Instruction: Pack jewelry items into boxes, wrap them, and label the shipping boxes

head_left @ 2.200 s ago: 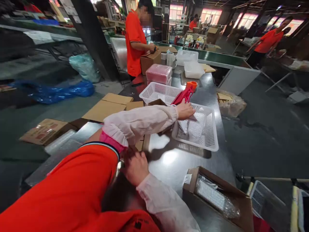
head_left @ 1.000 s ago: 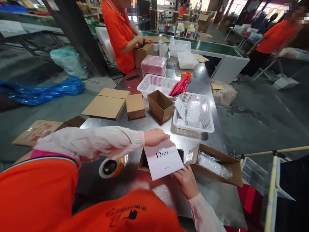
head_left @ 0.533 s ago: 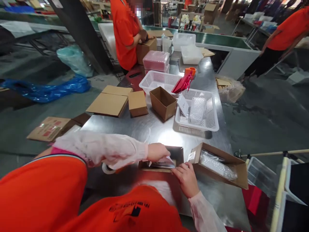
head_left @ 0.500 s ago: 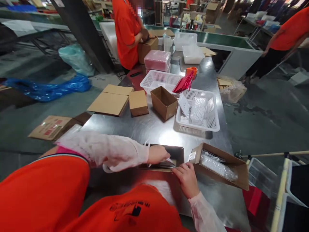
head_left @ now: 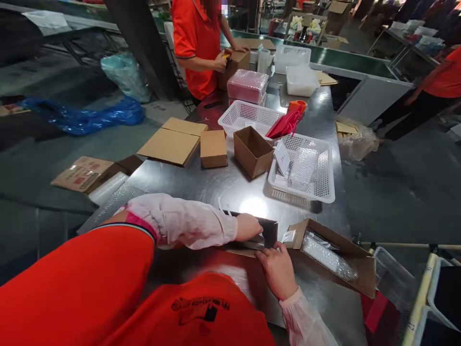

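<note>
An open box (head_left: 270, 232), dark inside, lies on the metal table right in front of me, with white cord loops at its left end. My left hand (head_left: 248, 227) reaches into it, fingers curled down by a shiny greyish piece; what they pinch is hidden. My right hand (head_left: 278, 271) grips the box's near edge at the right corner, thumb up. Just to the right stands an open brown carton (head_left: 363, 269) holding a bubble-wrapped item (head_left: 329, 257) and a white card (head_left: 289, 236).
Ahead on the table (head_left: 230, 187) are a white basket (head_left: 326, 192) with bubble wrap and cards, another basket (head_left: 230, 126), red bags (head_left: 284, 122), an open carton (head_left: 252, 158), a closed carton (head_left: 213, 149) and flattened cardboard (head_left: 169, 144). A co-worker (head_left: 196, 53) handles a box at the far end.
My left hand has moved slightly right and deeper into the box; the pale piece at its fingertips no longer shows. My right hand stays at the edge. The co-worker's arms have spread around their box.
</note>
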Demonstrator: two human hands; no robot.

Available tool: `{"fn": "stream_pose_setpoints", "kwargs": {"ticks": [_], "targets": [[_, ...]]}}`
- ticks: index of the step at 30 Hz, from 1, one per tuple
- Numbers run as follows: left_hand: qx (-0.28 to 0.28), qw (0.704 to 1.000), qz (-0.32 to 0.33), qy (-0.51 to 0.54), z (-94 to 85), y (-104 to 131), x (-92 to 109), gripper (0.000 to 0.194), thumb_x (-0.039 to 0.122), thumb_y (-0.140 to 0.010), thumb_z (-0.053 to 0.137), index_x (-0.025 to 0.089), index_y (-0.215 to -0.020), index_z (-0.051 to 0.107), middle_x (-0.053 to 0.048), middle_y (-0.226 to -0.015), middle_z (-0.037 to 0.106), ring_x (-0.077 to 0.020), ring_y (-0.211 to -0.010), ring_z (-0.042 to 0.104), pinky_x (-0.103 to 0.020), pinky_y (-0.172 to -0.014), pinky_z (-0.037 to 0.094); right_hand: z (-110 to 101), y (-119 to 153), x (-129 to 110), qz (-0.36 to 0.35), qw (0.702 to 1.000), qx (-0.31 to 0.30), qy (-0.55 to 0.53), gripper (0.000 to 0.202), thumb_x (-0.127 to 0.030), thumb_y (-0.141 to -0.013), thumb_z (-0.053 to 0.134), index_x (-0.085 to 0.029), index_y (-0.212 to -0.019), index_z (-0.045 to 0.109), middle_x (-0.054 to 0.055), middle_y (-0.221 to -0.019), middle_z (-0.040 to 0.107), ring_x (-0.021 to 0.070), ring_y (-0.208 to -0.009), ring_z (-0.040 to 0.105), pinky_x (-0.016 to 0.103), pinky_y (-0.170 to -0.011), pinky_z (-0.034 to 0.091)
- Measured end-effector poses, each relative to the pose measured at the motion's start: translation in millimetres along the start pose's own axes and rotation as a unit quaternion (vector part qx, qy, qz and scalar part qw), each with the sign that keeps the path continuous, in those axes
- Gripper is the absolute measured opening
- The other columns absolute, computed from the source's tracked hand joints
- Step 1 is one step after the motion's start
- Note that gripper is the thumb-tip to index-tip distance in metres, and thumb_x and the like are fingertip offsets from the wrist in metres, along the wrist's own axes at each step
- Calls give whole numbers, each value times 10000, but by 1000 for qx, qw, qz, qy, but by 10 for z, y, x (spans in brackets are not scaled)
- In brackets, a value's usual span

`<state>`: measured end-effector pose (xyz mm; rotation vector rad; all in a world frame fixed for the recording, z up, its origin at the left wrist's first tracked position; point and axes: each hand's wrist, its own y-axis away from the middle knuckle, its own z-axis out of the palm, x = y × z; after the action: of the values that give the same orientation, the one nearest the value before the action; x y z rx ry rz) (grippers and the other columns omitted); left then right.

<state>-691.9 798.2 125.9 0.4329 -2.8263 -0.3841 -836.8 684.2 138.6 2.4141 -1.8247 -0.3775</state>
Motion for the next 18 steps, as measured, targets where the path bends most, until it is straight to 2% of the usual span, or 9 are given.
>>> {"fn": "stream_pose_setpoints", "kwargs": {"ticks": [2,4,9,11,14,18], "targets": [[-23,1000,-8,-1,-30,-9,5,156,194,-887,605,144,-858,750,-129,-758,739,-257,-769,724,-293,-623,525,4,-24,-8,-6,1000,-9,-7,241,-59,-902,521,-216,-939,700,17,-827,729,152,-759,621,344,-868,303],[-23,999,-26,-6,0,-25,-10,179,178,-898,583,128,-854,749,-140,-759,740,-262,-775,724,-296,-620,525,3,-67,-29,-8,1000,-17,-12,251,-59,-907,510,-216,-966,698,16,-837,731,152,-765,623,342,-874,302],[-2,999,-32,-4,261,10,-138,165,85,-888,560,78,-937,717,-156,-793,744,-233,-735,719,-279,-604,519,-22,-183,-76,-17,999,-26,-10,263,-51,-906,486,-201,-936,699,26,-829,728,155,-762,621,344,-906,288],[1,1000,-23,0,297,69,-152,148,80,-872,582,93,-935,715,-134,-780,742,-219,-705,713,-270,-583,514,-21,-196,-72,-27,999,-24,-13,260,-43,-895,493,-204,-906,696,21,-810,726,155,-755,620,339,-878,296],[2,1000,-7,5,109,201,-70,141,113,-874,592,131,-902,729,-123,-781,743,-231,-720,714,-282,-577,514,-8,-198,-45,-40,999,-12,-9,257,-36,-882,510,-212,-918,694,17,-791,724,156,-727,610,335,-826,309],[2,999,-49,12,-439,380,28,175,205,-894,592,147,-877,756,-155,-789,741,-284,-796,713,-333,-622,515,5,-218,-15,-57,998,-6,1,253,-47,-886,518,-214,-952,696,21,-805,737,161,-707,602,340,-810,311]]}}
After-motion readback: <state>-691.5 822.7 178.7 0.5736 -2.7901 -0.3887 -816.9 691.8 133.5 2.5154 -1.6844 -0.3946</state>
